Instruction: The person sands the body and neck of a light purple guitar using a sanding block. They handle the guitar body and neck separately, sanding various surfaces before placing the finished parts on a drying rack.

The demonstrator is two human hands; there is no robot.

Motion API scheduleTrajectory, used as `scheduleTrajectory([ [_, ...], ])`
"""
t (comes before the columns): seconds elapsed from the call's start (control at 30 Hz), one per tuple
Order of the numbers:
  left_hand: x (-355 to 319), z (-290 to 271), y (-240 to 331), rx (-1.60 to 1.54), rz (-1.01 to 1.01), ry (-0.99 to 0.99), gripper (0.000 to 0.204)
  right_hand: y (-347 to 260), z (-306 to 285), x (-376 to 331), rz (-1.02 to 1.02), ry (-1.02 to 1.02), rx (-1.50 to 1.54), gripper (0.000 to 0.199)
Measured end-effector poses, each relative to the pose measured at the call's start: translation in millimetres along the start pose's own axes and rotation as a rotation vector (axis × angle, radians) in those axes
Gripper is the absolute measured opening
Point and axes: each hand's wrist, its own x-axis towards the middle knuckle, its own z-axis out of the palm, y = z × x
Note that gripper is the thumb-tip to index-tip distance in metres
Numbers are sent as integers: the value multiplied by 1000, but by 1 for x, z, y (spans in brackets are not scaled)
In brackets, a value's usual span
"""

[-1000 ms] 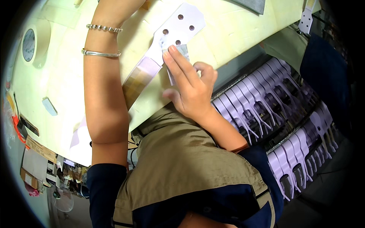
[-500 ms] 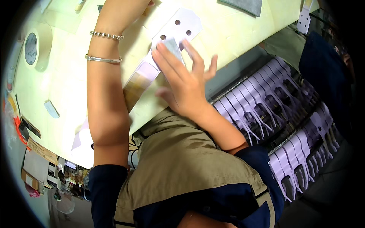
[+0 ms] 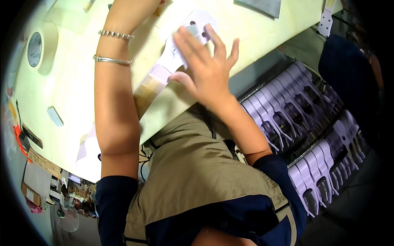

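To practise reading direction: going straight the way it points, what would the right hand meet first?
Past the pale holed part beneath it, the right hand would probably meet the left hand first, though depth is unclear.

A pale lilac paddle-shaped piece (image 3: 171,58), its head pierced with holes, lies slantwise beneath a grey pad (image 3: 192,30).

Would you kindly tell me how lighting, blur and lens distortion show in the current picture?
Head view: fisheye black in the corners, the table's left edge bowing; head view: bright, partly washed-out tabletop, dim lower right; head view: soft shadow on the table just right of the left forearm; head view: right hand and the grey pad under its fingertips slightly blurred.
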Motion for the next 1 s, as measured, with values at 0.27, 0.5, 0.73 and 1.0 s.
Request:
scheduleTrajectory([
  [0.27,4,-5,16,348,44,-14,43,54,-7,-7,-294,361,177,47],
  [0.5,4,0,-23,337,-297,-706,27,79,24,-36,79,612,281,48],
  [0.73,-18,-4,-18,507,-290,-815,48,70,52,-28,-21,573,223,45],
  [1.0,-14,-18,-37,561,-250,-672,42,68,48,-24,-13,567,251,40],
])
